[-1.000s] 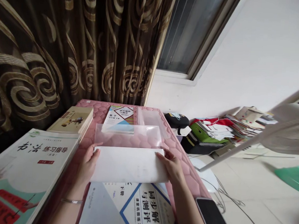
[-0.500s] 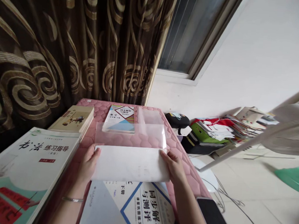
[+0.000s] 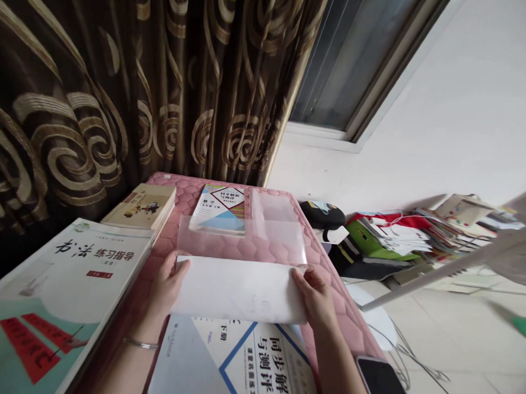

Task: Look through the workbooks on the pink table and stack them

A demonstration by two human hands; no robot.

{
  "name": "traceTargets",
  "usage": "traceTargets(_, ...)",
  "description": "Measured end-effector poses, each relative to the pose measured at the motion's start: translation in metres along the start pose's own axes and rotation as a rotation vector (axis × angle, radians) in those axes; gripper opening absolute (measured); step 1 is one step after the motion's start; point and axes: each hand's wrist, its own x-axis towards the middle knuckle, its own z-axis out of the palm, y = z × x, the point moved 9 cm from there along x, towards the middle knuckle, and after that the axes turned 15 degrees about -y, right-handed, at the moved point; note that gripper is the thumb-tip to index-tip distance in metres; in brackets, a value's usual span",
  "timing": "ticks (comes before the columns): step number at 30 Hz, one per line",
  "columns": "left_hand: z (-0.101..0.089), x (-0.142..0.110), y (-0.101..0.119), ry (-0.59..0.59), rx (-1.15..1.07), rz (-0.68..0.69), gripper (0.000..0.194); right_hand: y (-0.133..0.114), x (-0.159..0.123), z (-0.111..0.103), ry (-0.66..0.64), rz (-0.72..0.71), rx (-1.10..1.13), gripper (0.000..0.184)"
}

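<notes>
A white sheet is stretched level between my two hands. My left hand pinches its left end, thumb on top. At the right end my right hand grips it the same way. Beyond the sheet's far edge extends a clear plastic film; whether the two are joined I cannot tell. Below the sheet lies a large workbook with a blue and white cover, its top part hidden by the sheet. Past the film is a smaller workbook, partly seen through it.
Left of my arm stands a stack of books, with a beige book behind. More clear film lies on the pink quilted surface. A black phone is near the right edge. A lamp and cables are beyond.
The view has shifted slightly left, so everything appears a little further right. Both hands keep their hold on the white sheet, which looks almost unchanged.
</notes>
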Motion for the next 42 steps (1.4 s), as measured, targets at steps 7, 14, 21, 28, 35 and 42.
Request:
traceTargets(7, 0.000, -0.001, 0.012, 0.030, 0.088, 0.064, 0.035, 0.000, -0.002, 0.001, -0.009, 0.015, 0.004, 0.045)
traceTargets(14, 0.001, 0.000, 0.007, 0.032, 0.061, 0.047, 0.045, 0.003, -0.001, 0.001, -0.035, 0.049, -0.080, 0.045)
traceTargets(21, -0.001, -0.001, 0.011, 0.043, 0.088, 0.050, 0.045, 0.004, 0.001, -0.005, -0.022, -0.011, -0.151, 0.041)
traceTargets(28, -0.003, -0.002, 0.009, 0.053, 0.108, 0.050, 0.043, 0.010, 0.000, -0.008, -0.018, 0.035, -0.106, 0.041)
traceTargets(35, 0.000, -0.003, 0.013, 0.013, 0.092, 0.044, 0.044, 0.010, 0.001, -0.011, -0.014, 0.020, -0.155, 0.043)
traceTargets(42, 0.000, -0.004, 0.008, -0.008, 0.071, -0.019, 0.046, 0.005, 0.001, -0.013, 0.023, 0.001, -0.211, 0.048)
